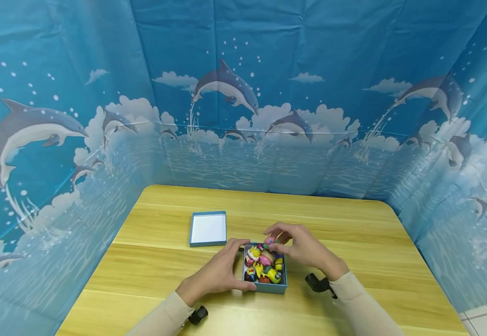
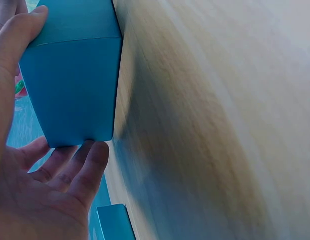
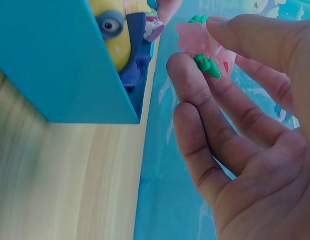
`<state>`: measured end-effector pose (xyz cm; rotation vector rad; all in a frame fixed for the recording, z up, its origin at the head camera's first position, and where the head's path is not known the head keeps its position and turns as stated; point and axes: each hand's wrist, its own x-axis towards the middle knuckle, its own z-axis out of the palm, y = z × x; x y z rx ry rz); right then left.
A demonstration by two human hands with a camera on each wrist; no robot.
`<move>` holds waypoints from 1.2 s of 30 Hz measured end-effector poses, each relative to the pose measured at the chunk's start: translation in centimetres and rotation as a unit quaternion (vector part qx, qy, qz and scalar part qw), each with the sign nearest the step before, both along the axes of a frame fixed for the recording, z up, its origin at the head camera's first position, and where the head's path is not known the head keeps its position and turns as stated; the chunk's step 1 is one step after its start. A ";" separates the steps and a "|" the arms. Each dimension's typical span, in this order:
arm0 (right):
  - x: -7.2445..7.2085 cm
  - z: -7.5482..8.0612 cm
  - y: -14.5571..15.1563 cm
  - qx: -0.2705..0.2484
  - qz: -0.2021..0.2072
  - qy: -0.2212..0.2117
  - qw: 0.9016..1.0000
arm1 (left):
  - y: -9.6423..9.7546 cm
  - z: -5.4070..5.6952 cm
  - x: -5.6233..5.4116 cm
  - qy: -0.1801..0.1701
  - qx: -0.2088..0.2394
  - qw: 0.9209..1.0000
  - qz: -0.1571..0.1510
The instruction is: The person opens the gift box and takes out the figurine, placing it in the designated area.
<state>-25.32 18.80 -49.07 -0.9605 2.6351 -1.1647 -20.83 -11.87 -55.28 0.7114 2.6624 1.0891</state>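
A blue box packed with small toy figures sits on the table. My left hand grips it from the left, thumb on the near wall and fingers along the far one; the left wrist view shows the fingers bent against the box side. Over the box's far right corner, my right hand pinches a small pink toy figure with green parts between thumb and fingers. A yellow one-eyed figure shows inside the box, close to that hand.
A blue box lid with a white inside lies behind and left of the box on the wooden table. A dolphin-print curtain surrounds the table's back and sides. Each wrist carries a black camera mount.
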 end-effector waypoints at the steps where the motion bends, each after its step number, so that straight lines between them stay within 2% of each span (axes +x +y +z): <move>1: -0.1 0.0 0.1 -0.001 -0.002 0.002 1.000 | 0.0 -0.1 0.0 0.000 0.000 1.000 0.000; 13: -0.7 -0.7 1.5 -0.008 -0.046 0.006 0.999 | -0.1 -0.6 -0.1 -0.007 0.001 1.000 0.000; 27: -1.3 -1.7 3.2 -0.011 -0.080 0.025 0.996 | -0.1 -0.3 -0.1 -0.008 -0.004 1.000 0.004; 36: -1.8 -3.1 4.2 -0.009 -0.101 0.033 0.994 | -0.1 -0.3 0.0 -0.006 -0.009 1.000 0.007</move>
